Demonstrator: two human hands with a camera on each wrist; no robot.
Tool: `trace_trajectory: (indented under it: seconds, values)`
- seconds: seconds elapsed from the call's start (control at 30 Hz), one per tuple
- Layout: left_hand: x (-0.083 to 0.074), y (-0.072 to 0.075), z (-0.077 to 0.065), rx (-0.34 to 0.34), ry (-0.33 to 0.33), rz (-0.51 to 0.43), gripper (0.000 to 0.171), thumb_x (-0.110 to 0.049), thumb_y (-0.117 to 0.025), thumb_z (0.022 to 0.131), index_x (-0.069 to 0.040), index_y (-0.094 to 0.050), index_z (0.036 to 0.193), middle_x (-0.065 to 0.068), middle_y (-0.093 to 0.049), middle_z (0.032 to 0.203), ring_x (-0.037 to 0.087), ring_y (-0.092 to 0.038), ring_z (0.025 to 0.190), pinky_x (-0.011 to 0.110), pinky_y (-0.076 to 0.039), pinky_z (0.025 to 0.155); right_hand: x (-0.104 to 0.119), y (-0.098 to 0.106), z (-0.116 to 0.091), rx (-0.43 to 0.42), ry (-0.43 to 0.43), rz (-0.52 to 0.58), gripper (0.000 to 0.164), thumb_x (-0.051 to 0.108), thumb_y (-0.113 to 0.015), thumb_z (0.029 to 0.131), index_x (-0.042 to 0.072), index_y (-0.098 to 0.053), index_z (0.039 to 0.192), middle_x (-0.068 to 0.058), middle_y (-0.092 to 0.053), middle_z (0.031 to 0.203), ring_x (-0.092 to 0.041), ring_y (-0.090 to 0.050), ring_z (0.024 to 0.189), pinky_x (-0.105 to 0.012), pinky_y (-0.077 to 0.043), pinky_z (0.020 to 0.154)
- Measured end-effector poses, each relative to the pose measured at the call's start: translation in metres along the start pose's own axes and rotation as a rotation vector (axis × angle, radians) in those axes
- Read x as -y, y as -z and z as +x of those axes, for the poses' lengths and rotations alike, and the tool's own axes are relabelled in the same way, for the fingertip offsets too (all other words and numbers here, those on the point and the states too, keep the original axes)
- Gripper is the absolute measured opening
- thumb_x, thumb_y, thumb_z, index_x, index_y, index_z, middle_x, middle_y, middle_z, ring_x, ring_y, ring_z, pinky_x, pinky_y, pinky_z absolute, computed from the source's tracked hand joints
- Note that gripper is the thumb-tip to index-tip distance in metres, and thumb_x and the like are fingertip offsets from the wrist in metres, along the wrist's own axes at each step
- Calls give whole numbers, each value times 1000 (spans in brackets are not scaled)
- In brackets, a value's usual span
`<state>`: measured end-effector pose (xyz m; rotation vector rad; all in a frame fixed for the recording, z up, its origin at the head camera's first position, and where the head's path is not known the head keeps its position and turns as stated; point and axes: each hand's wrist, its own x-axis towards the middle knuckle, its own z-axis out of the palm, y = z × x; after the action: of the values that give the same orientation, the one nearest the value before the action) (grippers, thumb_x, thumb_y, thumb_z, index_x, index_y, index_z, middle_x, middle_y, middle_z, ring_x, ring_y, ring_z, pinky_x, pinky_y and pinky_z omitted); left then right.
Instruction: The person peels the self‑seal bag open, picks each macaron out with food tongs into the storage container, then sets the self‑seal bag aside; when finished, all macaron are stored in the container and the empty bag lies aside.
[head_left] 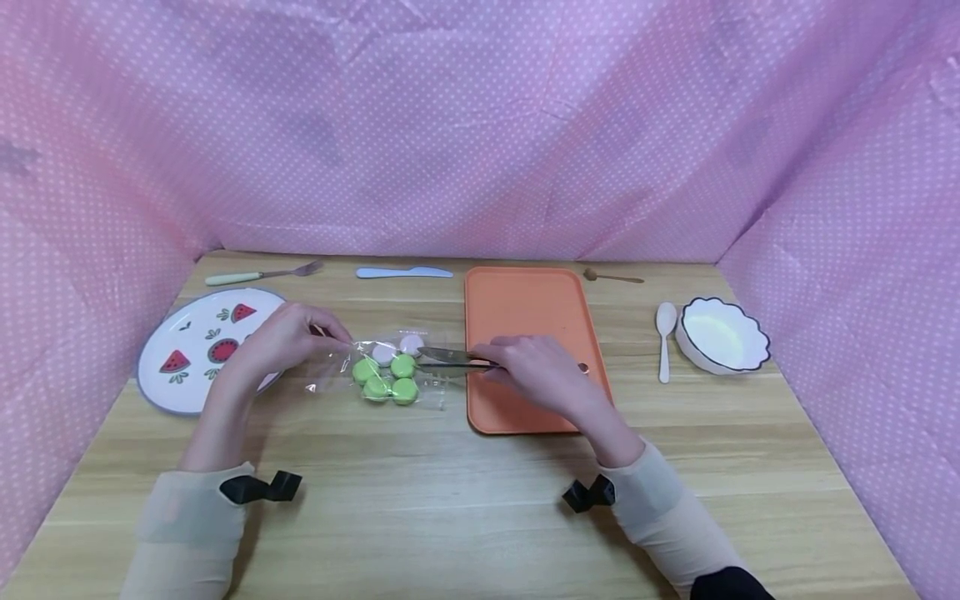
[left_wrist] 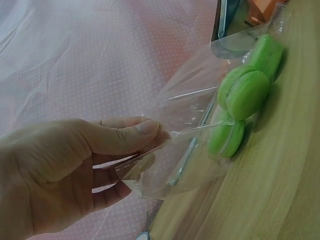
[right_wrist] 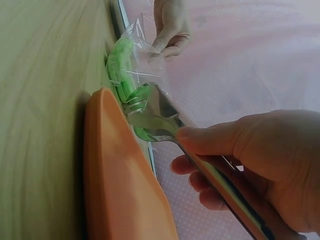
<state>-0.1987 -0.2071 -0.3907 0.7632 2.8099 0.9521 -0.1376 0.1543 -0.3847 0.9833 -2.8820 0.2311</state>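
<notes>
Head view shows me my left hand pinching the clear bag of green and pale macarons on the counter, left of an orange tray. My right hand grips metal tongs, their tips at the bag, and blocks part of the tray. My left arm covers the edge of a watermelon plate. Glare on the film leaves me unable to tell whether the tips are inside.

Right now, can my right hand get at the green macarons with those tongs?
Probably yes: the right hand holds the tongs close to the green macarons. The left hand pinches the clear bag; I can't tell if the tongs reach inside.
</notes>
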Motion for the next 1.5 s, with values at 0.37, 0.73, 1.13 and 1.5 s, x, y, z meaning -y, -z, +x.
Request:
trace_trajectory:
  seconds: [0.37, 0.73, 1.13, 1.5]
  values:
    - [0, 2, 1, 15, 1, 0, 8, -29, -76, 78, -21, -75, 79, -11, -72, 80, 4, -61, 75, 17, -42, 68, -17, 18, -5, -51, -51, 22, 22, 32, -65, 89, 30, -63, 110, 14, -56, 77, -8, -54, 66, -30, -44, 59]
    - [4, 3, 2, 40, 49, -5, 9, -30, -76, 78, -21, -75, 78, -10, -72, 83, 5, -63, 81, 17, -43, 72, -16, 16, -4, -52, -51, -45, 22, 34, -68, 86, 32, -64, 108, 15, -53, 73, -7, -50, 59, -27, -35, 48]
    - [5, 3, 0, 43, 68, -5, 5, -26, -77, 77, -23, -76, 79, -10, -73, 84, 3, -63, 83, 17, -43, 74, 2, 5, 13, 25, 9, 3, 19, 34, -65, 88, 30, -64, 107, 16, -50, 72, -5, -46, 58, -24, -37, 52]
    - [3, 2, 1, 43, 57, 8, 7, -24, -79, 75, -28, -74, 76, -11, -72, 83, 3, -62, 82, 17, -42, 74, 9, 5, 23, 78, 20, 23, 25, 25, -64, 88, 32, -64, 112, 17, -59, 84, -5, -50, 64, -26, -40, 56]
